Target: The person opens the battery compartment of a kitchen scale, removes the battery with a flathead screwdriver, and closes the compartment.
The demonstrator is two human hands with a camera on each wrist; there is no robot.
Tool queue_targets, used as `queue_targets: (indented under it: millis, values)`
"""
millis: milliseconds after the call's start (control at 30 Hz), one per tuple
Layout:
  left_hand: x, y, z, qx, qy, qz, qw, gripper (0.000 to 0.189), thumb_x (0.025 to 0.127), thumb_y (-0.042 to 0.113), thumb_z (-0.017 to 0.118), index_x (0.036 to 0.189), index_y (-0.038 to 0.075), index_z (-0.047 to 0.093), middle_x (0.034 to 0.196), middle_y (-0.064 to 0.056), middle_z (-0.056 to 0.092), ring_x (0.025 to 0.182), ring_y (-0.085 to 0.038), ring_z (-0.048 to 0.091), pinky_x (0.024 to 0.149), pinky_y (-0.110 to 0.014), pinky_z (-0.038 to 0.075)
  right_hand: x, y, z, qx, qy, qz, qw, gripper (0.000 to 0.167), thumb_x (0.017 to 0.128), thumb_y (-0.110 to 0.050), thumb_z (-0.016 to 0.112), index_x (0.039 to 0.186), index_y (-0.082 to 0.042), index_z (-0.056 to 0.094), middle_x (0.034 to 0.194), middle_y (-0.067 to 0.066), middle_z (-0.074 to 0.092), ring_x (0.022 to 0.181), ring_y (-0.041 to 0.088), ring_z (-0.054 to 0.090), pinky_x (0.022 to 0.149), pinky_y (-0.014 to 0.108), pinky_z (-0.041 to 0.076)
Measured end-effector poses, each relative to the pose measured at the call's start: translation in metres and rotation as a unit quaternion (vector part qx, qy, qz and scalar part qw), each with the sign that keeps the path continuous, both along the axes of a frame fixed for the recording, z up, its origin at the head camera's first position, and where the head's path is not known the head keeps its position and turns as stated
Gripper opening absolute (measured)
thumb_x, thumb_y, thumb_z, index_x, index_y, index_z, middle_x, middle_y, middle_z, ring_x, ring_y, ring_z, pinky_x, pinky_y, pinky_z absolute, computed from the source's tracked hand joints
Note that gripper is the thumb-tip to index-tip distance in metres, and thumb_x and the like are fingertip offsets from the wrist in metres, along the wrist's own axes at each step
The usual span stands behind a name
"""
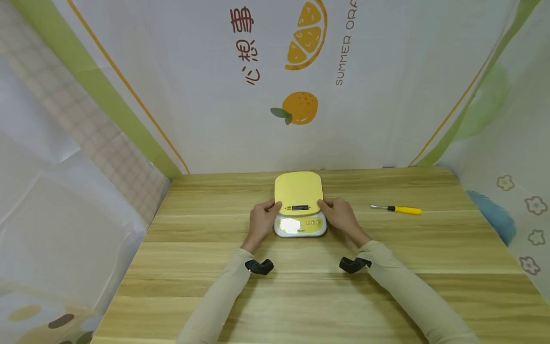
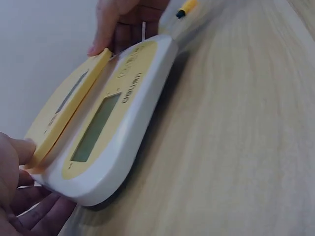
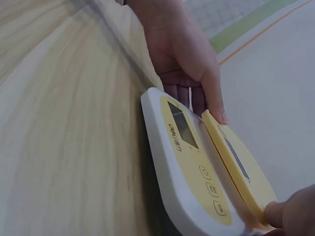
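A yellow and white kitchen scale [image 1: 298, 191] stands near the back edge of the wooden table, its display and buttons on the near side. My left hand [image 1: 260, 220] grips its left side, the thumb on the corner of the yellow weighing plate [image 2: 74, 101] and the fingers curled low along the side. On the opposite side my right hand [image 1: 341, 217] holds it the same way, its thumb [image 3: 275, 212] on the plate's near corner. In the left wrist view the display [image 2: 97, 127] looks grey, without readable digits. How far the fingertips reach beneath the scale is hidden.
A screwdriver [image 1: 406, 210] with a yellow and black handle lies on the table [image 1: 296, 301] to the right of the scale. Behind the table hangs a white cloth [image 1: 240, 138] printed with oranges. More printed cloth hangs on both sides.
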State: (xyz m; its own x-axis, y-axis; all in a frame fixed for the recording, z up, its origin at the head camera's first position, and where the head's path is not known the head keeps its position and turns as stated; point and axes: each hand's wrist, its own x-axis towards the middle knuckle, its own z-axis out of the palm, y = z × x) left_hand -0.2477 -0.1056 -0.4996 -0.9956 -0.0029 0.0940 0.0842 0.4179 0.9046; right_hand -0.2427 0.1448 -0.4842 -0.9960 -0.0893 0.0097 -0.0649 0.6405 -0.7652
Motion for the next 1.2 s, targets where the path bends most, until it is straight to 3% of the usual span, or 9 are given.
queue_targets:
  millis: [100, 167, 233, 400, 533, 633, 800, 933, 1200]
  values:
    - [-0.001, -0.002, 0.002, 0.053, -0.017, 0.005, 0.9984, 0.049, 0.097, 0.034, 0.072, 0.133, 0.002, 0.066, 0.132, -0.014, 0.068, 0.108, -0.027, 0.072, 0.079, -0.025, 0.063, 0.001, 0.004, 0.004, -0.005, -0.007, 0.005, 1.0, 0.049, 0.109, -0.036, 0.052, 0.138, 0.002, 0.061, 0.131, 0.022, 0.067, 0.09, 0.028, 0.066, 0.079, 0.037, 0.057]
    - [-0.001, -0.004, 0.004, 0.099, -0.037, 0.007, 0.9944, 0.049, 0.094, 0.031, 0.077, 0.131, 0.001, 0.068, 0.126, -0.015, 0.071, 0.11, -0.025, 0.071, 0.08, -0.027, 0.064, 0.001, 0.007, 0.007, -0.014, -0.024, 0.009, 0.9996, 0.051, 0.109, -0.038, 0.051, 0.14, 0.001, 0.06, 0.135, 0.02, 0.065, 0.112, 0.033, 0.066, 0.095, 0.045, 0.057]
    - [-0.002, -0.005, 0.007, 0.142, -0.06, 0.009, 0.988, 0.051, 0.091, 0.026, 0.081, 0.132, -0.002, 0.067, 0.124, -0.016, 0.072, 0.104, -0.023, 0.073, 0.076, -0.027, 0.064, 0.0, 0.011, 0.009, -0.028, -0.043, 0.014, 0.9986, 0.052, 0.109, -0.039, 0.051, 0.142, 0.001, 0.059, 0.135, 0.019, 0.066, 0.121, 0.035, 0.064, 0.1, 0.048, 0.057]
    - [-0.006, -0.009, 0.016, 0.191, -0.11, -0.007, 0.9754, 0.057, 0.09, 0.018, 0.082, 0.137, -0.006, 0.059, 0.125, -0.02, 0.071, 0.095, -0.018, 0.074, 0.075, -0.025, 0.064, -0.006, 0.023, 0.015, -0.094, -0.1, 0.045, 0.9895, 0.053, 0.107, -0.033, 0.058, 0.143, 0.005, 0.055, 0.128, 0.02, 0.069, 0.11, 0.027, 0.069, 0.091, 0.039, 0.062]
    - [-0.008, -0.013, 0.023, 0.187, -0.127, -0.054, 0.9726, 0.056, 0.091, 0.015, 0.08, 0.138, -0.006, 0.059, 0.129, -0.022, 0.068, 0.106, -0.023, 0.072, 0.084, -0.029, 0.064, -0.013, 0.038, 0.017, -0.182, -0.159, 0.073, 0.9677, 0.056, 0.104, -0.025, 0.064, 0.146, 0.008, 0.05, 0.133, 0.024, 0.065, 0.113, 0.027, 0.069, 0.094, 0.039, 0.062]
    - [-0.011, -0.013, 0.028, 0.183, -0.134, -0.096, 0.9691, 0.053, 0.092, 0.014, 0.079, 0.139, -0.003, 0.06, 0.129, -0.021, 0.068, 0.108, -0.025, 0.072, 0.089, -0.034, 0.063, -0.017, 0.048, 0.019, -0.203, -0.176, 0.097, 0.9584, 0.056, 0.103, -0.022, 0.065, 0.147, 0.008, 0.048, 0.134, 0.026, 0.064, 0.113, 0.029, 0.07, 0.095, 0.041, 0.061]
    - [-0.013, -0.017, 0.035, 0.156, -0.128, -0.138, 0.9697, 0.047, 0.094, 0.014, 0.076, 0.138, 0.002, 0.063, 0.122, -0.016, 0.07, 0.102, -0.022, 0.072, 0.092, -0.038, 0.062, -0.024, 0.056, 0.023, -0.203, -0.182, 0.127, 0.9538, 0.058, 0.103, -0.024, 0.065, 0.148, 0.009, 0.046, 0.136, 0.028, 0.061, 0.11, 0.026, 0.071, 0.097, 0.042, 0.06]
    - [-0.016, -0.02, 0.038, 0.143, -0.114, -0.165, 0.9693, 0.047, 0.096, 0.012, 0.074, 0.139, -0.002, 0.061, 0.122, -0.018, 0.068, 0.1, -0.022, 0.072, 0.092, -0.041, 0.063, -0.027, 0.061, 0.028, -0.208, -0.166, 0.157, 0.9511, 0.058, 0.104, -0.025, 0.063, 0.146, 0.011, 0.047, 0.133, 0.028, 0.063, 0.106, 0.023, 0.071, 0.099, 0.047, 0.058]
    - [-0.021, -0.023, 0.048, 0.144, -0.101, -0.17, 0.9696, 0.046, 0.094, 0.009, 0.076, 0.135, -0.006, 0.062, 0.121, -0.019, 0.067, 0.093, -0.018, 0.074, 0.096, -0.044, 0.061, -0.028, 0.067, 0.038, -0.226, -0.118, 0.195, 0.947, 0.047, 0.103, -0.015, 0.063, 0.141, 0.011, 0.053, 0.128, 0.027, 0.066, 0.104, 0.025, 0.073, 0.101, 0.063, 0.051]
